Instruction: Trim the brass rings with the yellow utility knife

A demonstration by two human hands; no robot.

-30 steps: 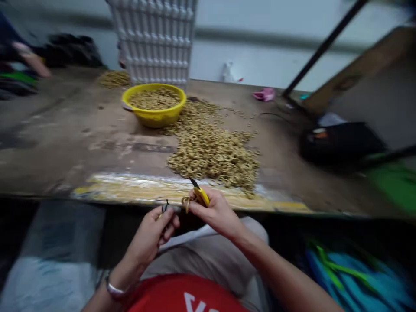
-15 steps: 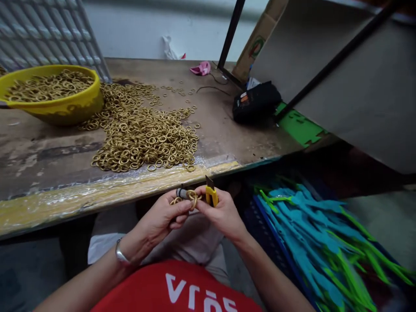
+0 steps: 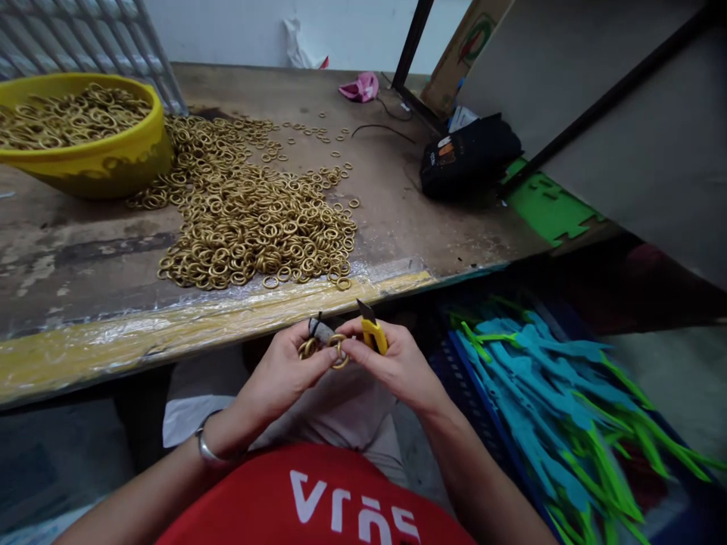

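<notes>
Low in front of the table edge, my left hand [image 3: 289, 363] is closed around several brass-coloured rings [image 3: 307, 348], its thumb pressed on them. A grey wrap with a dark tie [image 3: 321, 330] covers one of its fingers. My right hand [image 3: 397, 363] pinches a brass-coloured ring [image 3: 339, 350] between thumb and forefinger, against the left fingertips. Tucked in the same right hand is a yellow utility knife [image 3: 375, 335], its dark blade pointing up and away. A large heap of loose rings [image 3: 261, 219] lies on the table beyond both hands.
A yellow basin [image 3: 122, 163] full of rings stands at the left of the wooden table [image 3: 391, 212]. A black pouch [image 3: 469, 159] and a pink cloth [image 3: 362, 87] lie farther back. At lower right, a blue crate [image 3: 482, 409] holds turquoise and green strips [image 3: 545, 378].
The view has shifted slightly, so the table things sit higher in it. Both hands stay together with the rings; the knife remains in the right hand, tilted a little more.
</notes>
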